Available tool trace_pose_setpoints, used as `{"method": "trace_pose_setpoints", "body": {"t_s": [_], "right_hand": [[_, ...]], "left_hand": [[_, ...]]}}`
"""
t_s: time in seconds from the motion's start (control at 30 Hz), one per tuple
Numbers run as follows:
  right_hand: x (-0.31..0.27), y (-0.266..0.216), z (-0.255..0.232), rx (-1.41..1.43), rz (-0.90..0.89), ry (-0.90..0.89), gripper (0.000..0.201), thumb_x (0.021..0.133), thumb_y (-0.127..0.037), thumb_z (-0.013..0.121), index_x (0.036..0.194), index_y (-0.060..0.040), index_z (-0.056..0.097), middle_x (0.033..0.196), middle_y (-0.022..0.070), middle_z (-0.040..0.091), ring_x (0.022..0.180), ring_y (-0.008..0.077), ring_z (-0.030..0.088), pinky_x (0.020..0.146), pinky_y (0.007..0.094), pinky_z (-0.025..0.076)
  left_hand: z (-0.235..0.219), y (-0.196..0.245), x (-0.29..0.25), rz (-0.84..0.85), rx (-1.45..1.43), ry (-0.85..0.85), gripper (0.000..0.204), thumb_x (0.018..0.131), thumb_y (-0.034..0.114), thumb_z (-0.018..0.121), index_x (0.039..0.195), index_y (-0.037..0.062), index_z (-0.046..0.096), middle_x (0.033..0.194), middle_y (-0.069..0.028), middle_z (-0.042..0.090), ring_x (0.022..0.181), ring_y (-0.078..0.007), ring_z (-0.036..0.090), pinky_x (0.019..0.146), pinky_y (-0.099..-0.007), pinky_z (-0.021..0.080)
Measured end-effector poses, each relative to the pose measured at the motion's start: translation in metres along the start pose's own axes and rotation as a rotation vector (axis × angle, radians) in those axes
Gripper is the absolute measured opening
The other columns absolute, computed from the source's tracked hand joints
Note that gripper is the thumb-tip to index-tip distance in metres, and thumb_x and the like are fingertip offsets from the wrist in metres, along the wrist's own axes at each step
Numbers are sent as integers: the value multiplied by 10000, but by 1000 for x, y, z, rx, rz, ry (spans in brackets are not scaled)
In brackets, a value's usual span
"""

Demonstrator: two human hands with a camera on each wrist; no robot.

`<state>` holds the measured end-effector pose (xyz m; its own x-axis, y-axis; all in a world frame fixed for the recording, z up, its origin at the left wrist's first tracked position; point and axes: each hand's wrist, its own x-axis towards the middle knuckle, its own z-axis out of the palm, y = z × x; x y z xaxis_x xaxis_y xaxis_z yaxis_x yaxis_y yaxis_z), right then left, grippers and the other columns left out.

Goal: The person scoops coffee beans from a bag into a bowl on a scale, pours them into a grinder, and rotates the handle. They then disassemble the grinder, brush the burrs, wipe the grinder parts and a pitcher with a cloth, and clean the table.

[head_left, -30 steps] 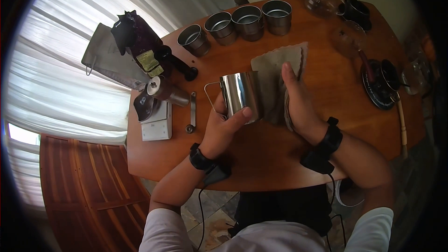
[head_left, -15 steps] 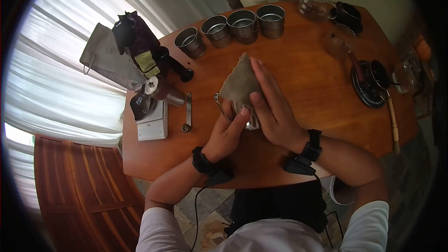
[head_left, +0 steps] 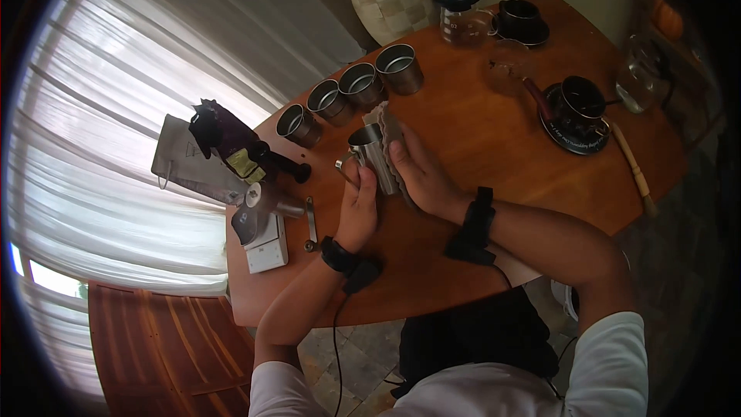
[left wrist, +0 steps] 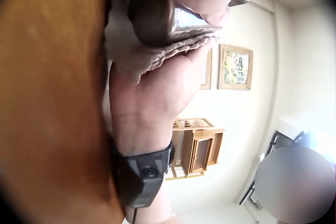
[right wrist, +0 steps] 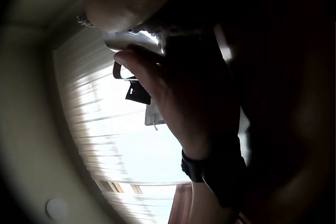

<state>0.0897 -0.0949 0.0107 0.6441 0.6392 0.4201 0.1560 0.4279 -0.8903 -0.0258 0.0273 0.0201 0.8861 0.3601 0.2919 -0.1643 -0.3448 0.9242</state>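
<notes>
holding a shiny metal jug [head_left: 376, 161] in the left hand [head_left: 357, 210], the person presses a gray cloth [head_left: 393, 148] on its side with the right hand [head_left: 427, 177]. the left fingers are bent round the jug and have good hold of it, and the loop handle [head_left: 345, 166] sticks out next to them. the right fingers are mostly straight and lie along the cloth, so the cloth is between the right hand and the jug. the jug's round mouth faces up. i cannot tell if its bottom touches the table [head_left: 478, 150]. out past the fingertips, four metal cups [head_left: 361, 86] stand in a row. to the left of the left fingers are a small metal bar [head_left: 311, 220], a white scale [head_left: 267, 253] and a dark bag [head_left: 231, 137]. to the right of the right fingers, well apart from them, a black cup [head_left: 583, 98] sits on a black plate [head_left: 570, 140], with a brush [head_left: 631, 161] beside it. a glass pot [head_left: 463, 27] stands far beyond the right fingers.
</notes>
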Motion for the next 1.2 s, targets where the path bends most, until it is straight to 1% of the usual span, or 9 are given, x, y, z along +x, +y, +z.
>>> {"method": "trace_pose_setpoints", "body": {"t_s": [0.07, 0.17, 0.4, 0.57, 0.73, 0.87, 1.03, 1.17, 1.2], "right_hand": [[3, 0, -8, -15, -7, 40, 597, 1117, -444, 447, 1493, 17, 392, 1377, 247, 577, 1290, 366, 583, 1075, 425, 445], [5, -3, -13, -223, -104, 96, 658, 1078, -460, 536, 1483, 33, 375, 1343, 276, 583, 1233, 393, 616, 1028, 438, 481], [0, -8, -14, -97, -12, 151, 594, 1082, -471, 516, 1389, 33, 450, 1214, 277, 646, 1087, 441, 669, 921, 456, 519], [4, -1, -16, 62, 128, 13, 567, 1109, -455, 443, 1394, 34, 485, 1275, 269, 628, 1146, 460, 638, 964, 470, 503], [-18, -9, 11, -607, -325, 112, 710, 1066, -461, 548, 1555, 6, 335, 1413, 318, 519, 1310, 442, 538, 1089, 486, 432], [-16, -17, 3, -534, -290, 117, 724, 1038, -457, 610, 1534, -2, 342, 1347, 302, 576, 1248, 424, 600, 1052, 471, 468], [-1, -24, -18, 32, 24, -8, 622, 1049, -480, 598, 1423, -6, 447, 1184, 217, 679, 1017, 371, 702, 893, 425, 545], [-3, -19, -18, 33, 148, -147, 620, 1065, -485, 565, 1414, 15, 453, 1253, 247, 636, 1090, 388, 666, 916, 441, 527], [-9, -11, -11, -135, 7, -88, 647, 1056, -490, 579, 1420, 27, 443, 1294, 262, 605, 1144, 402, 639, 952, 451, 513]], "left_hand": [[9, 4, 18, 9, -24, 0, 470, 1161, 426, 323, 1372, 36, 480, 1291, -75, 569, 1198, -130, 521, 1034, -326, 434], [25, 7, 32, -276, -516, 185, 579, 1122, 569, 303, 1332, 93, 558, 1253, -57, 651, 1162, -186, 619, 1043, -364, 477], [44, -1, 25, -258, -667, 250, 561, 1140, 528, 291, 1254, 76, 602, 1161, -55, 682, 1070, -166, 655, 986, -345, 506], [34, -7, 25, -243, -856, 242, 336, 1121, 329, 473, 1298, 70, 592, 1202, -60, 686, 1089, -182, 670, 970, -357, 548], [23, -16, 19, -242, -860, 302, 345, 1111, 339, 479, 1273, 59, 599, 1200, -57, 677, 1082, -183, 663, 951, -358, 547], [31, -5, 13, -205, -706, 224, 322, 1101, 295, 473, 1270, 51, 597, 1204, -60, 675, 1080, -179, 662, 946, -347, 543], [25, -11, 11, -272, -761, 88, 299, 1109, 273, 472, 1275, 55, 594, 1197, -59, 685, 1067, -175, 670, 945, -346, 548], [18, -10, 20, -269, -883, 84, 345, 1126, 317, 429, 1283, 64, 605, 1197, -54, 693, 1077, -172, 666, 949, -341, 540], [17, -12, 21, -232, -926, 66, 374, 1137, 350, 407, 1284, 69, 605, 1201, -55, 693, 1080, -176, 665, 958, -343, 537]]}}
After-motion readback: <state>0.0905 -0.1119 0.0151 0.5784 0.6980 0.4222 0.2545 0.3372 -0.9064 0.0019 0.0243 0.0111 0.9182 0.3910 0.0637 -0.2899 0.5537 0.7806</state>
